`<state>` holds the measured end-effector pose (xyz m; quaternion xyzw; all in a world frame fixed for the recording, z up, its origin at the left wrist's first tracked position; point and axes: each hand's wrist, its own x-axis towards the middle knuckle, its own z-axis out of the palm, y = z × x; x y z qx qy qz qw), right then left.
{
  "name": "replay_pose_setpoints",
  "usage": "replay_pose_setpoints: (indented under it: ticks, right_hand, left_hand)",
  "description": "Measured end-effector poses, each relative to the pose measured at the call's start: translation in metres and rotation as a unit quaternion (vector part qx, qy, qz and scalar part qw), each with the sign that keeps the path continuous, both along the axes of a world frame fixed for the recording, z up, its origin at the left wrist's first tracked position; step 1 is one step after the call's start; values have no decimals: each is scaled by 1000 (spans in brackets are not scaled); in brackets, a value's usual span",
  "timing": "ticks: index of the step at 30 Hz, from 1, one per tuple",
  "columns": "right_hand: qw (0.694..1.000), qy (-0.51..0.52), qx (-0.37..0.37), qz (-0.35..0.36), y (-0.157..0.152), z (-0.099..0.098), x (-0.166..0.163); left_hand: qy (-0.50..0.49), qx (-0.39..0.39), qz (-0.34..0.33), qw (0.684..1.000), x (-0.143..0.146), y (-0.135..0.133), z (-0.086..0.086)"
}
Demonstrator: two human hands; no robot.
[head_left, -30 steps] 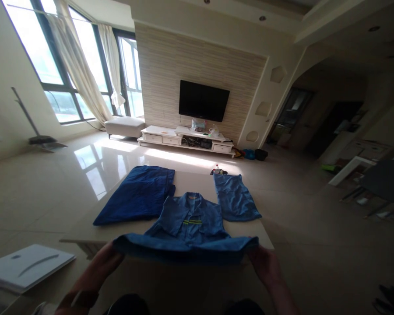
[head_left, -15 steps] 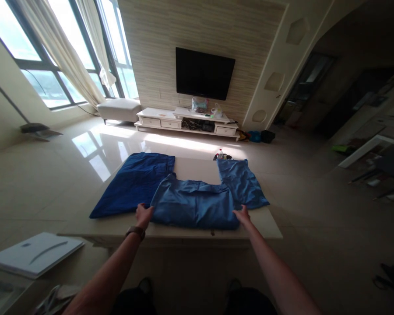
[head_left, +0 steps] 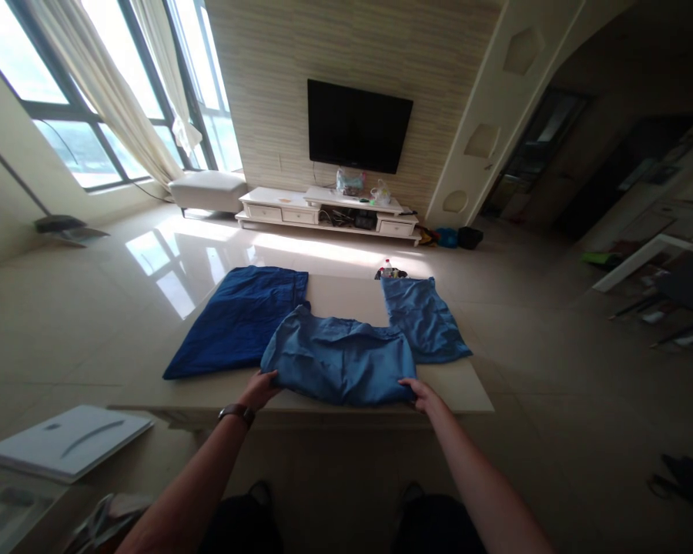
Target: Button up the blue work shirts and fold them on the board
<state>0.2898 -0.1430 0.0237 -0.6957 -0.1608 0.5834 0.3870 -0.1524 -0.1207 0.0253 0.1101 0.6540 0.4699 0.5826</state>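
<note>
A folded mid-blue cloth (head_left: pixel 343 362) lies at the near edge of the table, creased and slightly lifted along its front. My left hand (head_left: pixel 259 388) grips its near left corner, with the fingers partly under the fabric. At the near right corner my right hand (head_left: pixel 419 392) pinches the same cloth, thumb on top. To the left a darker blue cloth (head_left: pixel 236 323) is spread, touching the middle one. Another mid-blue cloth (head_left: pixel 427 319) lies wrinkled on the right, partly beneath the middle one's right edge.
All three cloths lie on a pale low table (head_left: pixel 346 292). A white flat box (head_left: pixel 72 440) rests on a surface at the lower left. A bottle (head_left: pixel 387 268) stands beyond the table's far edge. Farther off are a TV stand (head_left: pixel 282 208) and a television (head_left: pixel 359 127).
Both hands have closed on the near corners of the middle cloth and moved slightly inward. Its front has lifted a little and its surface is more rumpled.
</note>
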Motion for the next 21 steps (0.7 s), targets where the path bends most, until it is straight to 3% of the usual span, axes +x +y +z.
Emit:
replay_pose_setpoints:
  ticks: [5, 9, 12, 16, 18, 21]
  right_hand:
    - [996, 45, 55, -61, -46, 44, 12]
    - [982, 102, 103, -119, -98, 98, 24]
    - [972, 116, 128, -161, -122, 136, 28]
    - [968, 120, 130, -177, -120, 163, 32]
    - [969, 110, 130, -178, -106, 172, 38]
    - [964, 77, 163, -195, -76, 200, 57]
  left_hand:
    - [-97, 77, 50, 991, -20, -54, 42]
    - [-172, 99, 115, 973, -21, -109, 85]
    - [-195, 109, 139, 965, -11, -124, 118]
    - [-230, 100, 150, 956, 17, -104, 145]
    - [-216, 103, 141, 961, 35, -80, 154]
    - [-156, 177, 78, 969, 70, -27, 177]
